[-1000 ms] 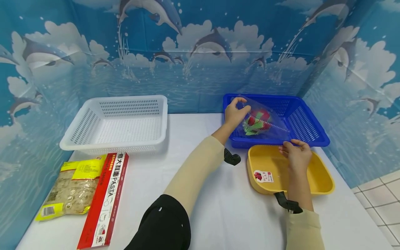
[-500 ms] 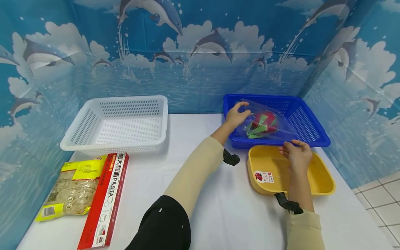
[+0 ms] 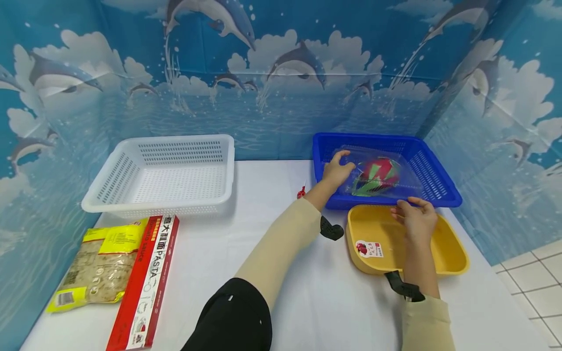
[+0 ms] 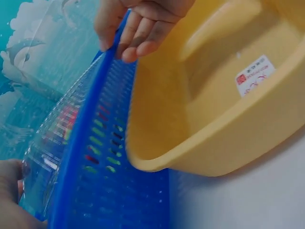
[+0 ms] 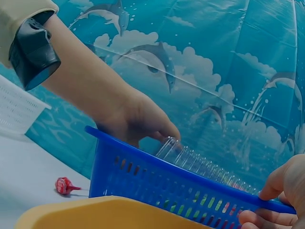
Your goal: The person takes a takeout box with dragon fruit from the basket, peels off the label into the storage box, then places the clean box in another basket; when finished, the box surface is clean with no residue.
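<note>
My left hand grips the left end of a clear plastic container inside the blue basket. Through the clear plastic shows a red and green fruit like a dragon fruit. With thumb inside and fingers outside, my right hand pinches the basket's front rim near the container's right corner. Seen from the left wrist, the container's ridged edge runs along the blue rim. Below the right hand stands a yellow basin with a white and red sticker, close against the basket.
At the back left stands a white basket. In front of it lie a yellow-and-clear food packet and a long red-and-white pasta box. A red-wrapped lollipop lies left of the blue basket. A dolphin-print curtain backs the table.
The clear container has gone from tilted to flatter in the basket, and the left hand has moved slightly right and down. The lollipop now shows beside the left forearm. The right hand stays put.
</note>
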{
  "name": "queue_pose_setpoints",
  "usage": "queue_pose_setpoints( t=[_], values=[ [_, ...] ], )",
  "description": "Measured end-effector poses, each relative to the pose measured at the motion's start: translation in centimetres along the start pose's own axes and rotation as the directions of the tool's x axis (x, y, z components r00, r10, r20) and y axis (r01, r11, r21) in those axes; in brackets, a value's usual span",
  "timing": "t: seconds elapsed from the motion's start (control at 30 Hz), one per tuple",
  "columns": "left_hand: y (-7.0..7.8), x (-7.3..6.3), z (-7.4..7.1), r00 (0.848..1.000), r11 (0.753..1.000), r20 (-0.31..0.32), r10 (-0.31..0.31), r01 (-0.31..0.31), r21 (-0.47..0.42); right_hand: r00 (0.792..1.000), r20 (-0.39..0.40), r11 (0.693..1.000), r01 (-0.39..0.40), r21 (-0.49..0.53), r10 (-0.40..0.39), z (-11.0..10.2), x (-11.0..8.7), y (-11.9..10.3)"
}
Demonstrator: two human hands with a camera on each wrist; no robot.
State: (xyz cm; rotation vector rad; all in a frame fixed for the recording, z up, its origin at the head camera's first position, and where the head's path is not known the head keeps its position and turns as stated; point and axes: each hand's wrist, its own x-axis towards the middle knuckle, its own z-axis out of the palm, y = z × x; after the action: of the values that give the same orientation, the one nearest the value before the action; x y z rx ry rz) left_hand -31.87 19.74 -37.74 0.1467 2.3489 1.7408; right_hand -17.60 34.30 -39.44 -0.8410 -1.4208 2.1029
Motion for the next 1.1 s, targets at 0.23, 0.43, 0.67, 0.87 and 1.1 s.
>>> queue_pose_setpoints(
  t=[0.23, 0.43, 0.67, 0.87, 1.1],
  values=[
    [0.0, -0.5, 0.7, 0.995, 0.998, -0.094, -0.039, 0.044, 0.054, 1.0, 0.006, 1.0, 0.022, 0.012, -0.022, 0.0, 0.1, 0.1],
    [0.3, -0.5, 0.9, 0.984, 0.988, -0.108, -0.143, 0.15, 0.05, 1.0, 0.005, 1.0, 0.017, 0.007, -0.017, 0.0, 0.0, 0.0],
    [0.4, -0.3, 1.1, 0.976, 0.982, -0.114, -0.183, 0.187, 0.023, 1.0, 0.003, 1.0, 0.018, 0.003, -0.018, -0.1, 0.1, 0.0],
    [0.3, -0.1, 1.2, 0.976, 0.981, -0.105, -0.193, 0.196, 0.016, 0.999, 0.014, 0.999, 0.032, 0.009, -0.032, -0.1, 0.1, 0.2],
    [0.3, -0.3, 0.9, 0.975, 0.98, -0.102, -0.198, 0.197, -0.014, 1.0, 0.006, 1.0, 0.029, -0.004, -0.029, 0.0, 0.1, 0.2]
  ],
)
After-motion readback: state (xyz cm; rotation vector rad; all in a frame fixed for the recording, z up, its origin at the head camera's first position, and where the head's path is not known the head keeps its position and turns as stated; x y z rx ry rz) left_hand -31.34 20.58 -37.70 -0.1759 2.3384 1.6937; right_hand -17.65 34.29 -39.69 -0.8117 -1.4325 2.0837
